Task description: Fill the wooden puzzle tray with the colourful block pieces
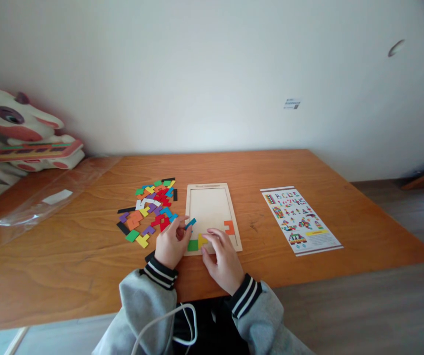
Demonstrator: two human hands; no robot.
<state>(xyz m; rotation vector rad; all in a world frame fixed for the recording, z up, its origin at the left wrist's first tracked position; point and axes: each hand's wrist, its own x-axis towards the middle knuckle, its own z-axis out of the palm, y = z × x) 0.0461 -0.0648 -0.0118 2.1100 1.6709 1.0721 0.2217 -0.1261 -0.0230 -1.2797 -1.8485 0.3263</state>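
Note:
My left hand (172, 242) pinches a blue piece (191, 223) over the left edge of the wooden puzzle tray (209, 204). My right hand (222, 260) rests over the lower right of the tray, fingers apart, its fingertips beside a yellow piece (201, 240). Left of that yellow piece lies a green piece (193, 245) in the bottom left corner. An orange piece (229, 227) sits against the tray's right side. Loose coloured pieces (135, 219) are spread on the table left of the tray.
A printed pattern sheet (300, 219) lies right of the tray on the wooden table (256, 167). Clear plastic packaging (58, 197) is at the left, below a cow-shaped toy keyboard (36, 150). A white cable (160, 318) loops over the lap.

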